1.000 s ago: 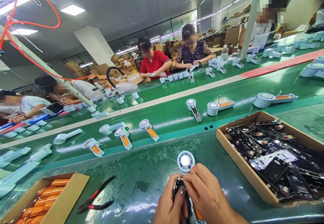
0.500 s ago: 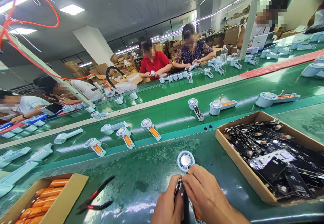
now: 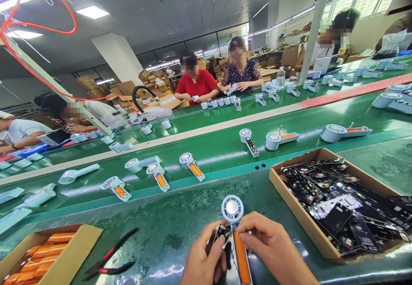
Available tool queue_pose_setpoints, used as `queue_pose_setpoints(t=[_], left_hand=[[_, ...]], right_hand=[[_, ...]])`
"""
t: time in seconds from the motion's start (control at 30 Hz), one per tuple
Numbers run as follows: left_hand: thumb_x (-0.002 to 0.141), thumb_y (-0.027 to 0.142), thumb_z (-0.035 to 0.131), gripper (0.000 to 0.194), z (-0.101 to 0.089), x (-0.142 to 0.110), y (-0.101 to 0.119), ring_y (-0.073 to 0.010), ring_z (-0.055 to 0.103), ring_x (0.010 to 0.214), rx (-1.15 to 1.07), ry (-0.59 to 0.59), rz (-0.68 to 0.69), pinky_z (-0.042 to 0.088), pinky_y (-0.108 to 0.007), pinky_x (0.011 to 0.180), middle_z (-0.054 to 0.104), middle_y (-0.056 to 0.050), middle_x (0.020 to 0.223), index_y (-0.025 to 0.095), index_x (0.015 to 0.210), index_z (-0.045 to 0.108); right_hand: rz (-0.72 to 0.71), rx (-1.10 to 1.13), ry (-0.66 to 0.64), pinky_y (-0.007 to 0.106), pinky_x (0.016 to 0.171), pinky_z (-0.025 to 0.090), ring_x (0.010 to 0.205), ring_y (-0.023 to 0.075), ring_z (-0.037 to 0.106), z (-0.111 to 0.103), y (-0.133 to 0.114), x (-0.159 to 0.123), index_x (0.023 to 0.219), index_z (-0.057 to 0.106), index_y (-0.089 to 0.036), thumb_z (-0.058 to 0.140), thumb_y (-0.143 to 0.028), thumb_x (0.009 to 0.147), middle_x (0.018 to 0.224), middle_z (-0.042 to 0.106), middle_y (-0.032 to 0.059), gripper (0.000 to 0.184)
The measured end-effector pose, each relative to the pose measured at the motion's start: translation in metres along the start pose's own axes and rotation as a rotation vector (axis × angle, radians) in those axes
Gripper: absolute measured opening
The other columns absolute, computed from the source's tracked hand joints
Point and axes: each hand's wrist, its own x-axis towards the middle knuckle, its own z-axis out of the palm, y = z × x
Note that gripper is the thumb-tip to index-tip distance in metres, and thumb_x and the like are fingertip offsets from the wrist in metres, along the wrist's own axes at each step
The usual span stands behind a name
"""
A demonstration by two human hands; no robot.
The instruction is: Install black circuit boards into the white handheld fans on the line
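Note:
On the bench right in front of me lies a light-blue handheld fan housing [image 3: 232,208], its round head pointing away. An orange battery [image 3: 242,259] rests in its open handle. My left hand [image 3: 206,250] pinches a small black circuit board [image 3: 221,232] just left of the handle. Across the top of the battery, my right hand [image 3: 267,240] has thumb and forefinger closed at thin wires [image 3: 233,230] running beside the board. The exact grip on the wires is partly covered by the fingertips.
To the right stands a cardboard box of circuit boards [image 3: 302,229]. Red-and-black cutters [image 3: 109,257] lie left, beside a box of orange batteries [image 3: 80,250]. Beyond, a green conveyor [image 3: 219,147] carries several fan housings. Co-workers sit across it.
My hands have moved apart, uncovering the orange battery and wires. The board has tilted in my left hand. The view has shifted slightly; the co-workers' hands have moved.

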Motion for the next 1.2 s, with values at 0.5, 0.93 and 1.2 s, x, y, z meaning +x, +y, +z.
queue_pose_setpoints(t=[0.5,0.93,1.2], left_hand=[[0.08,0.066,0.068,0.074,0.008,-0.007,0.006,-0.0054,0.04,0.036,-0.149,0.086,0.009,0.029,-0.017,0.04,0.064,0.002,0.052,0.015,0.132,0.054],[0.076,0.071,0.068,0.071,0.021,-0.013,0.002,-0.006,0.044,0.034,-0.154,0.188,0.058,0.029,-0.016,0.039,0.063,0.001,0.05,0.016,0.12,0.066],[0.085,0.057,0.065,0.047,0.024,-0.013,-0.01,-0.02,0.068,0.066,0.007,0.309,0.221,0.052,-0.026,0.051,0.075,-0.012,0.108,0.025,0.118,0.075]], right_hand=[[-0.164,-0.279,0.015,0.023,0.074,0.047,0.081,0.0145,0.067,0.012,-0.001,0.005,0.095,0.071,-0.026,0.053,-0.019,0.098,0.089,0.071,-0.0004,0.02],[-0.304,-0.505,0.096,0.022,0.061,0.047,0.065,0.0136,0.063,0.02,-0.005,0.006,0.09,0.067,-0.021,0.045,-0.017,0.101,0.078,0.064,0.0018,0.025],[-0.405,-0.725,0.094,0.025,0.06,0.042,0.063,0.015,0.059,0.023,-0.006,0.005,0.082,0.061,-0.02,0.042,-0.013,0.1,0.074,0.063,0.0029,0.028]])
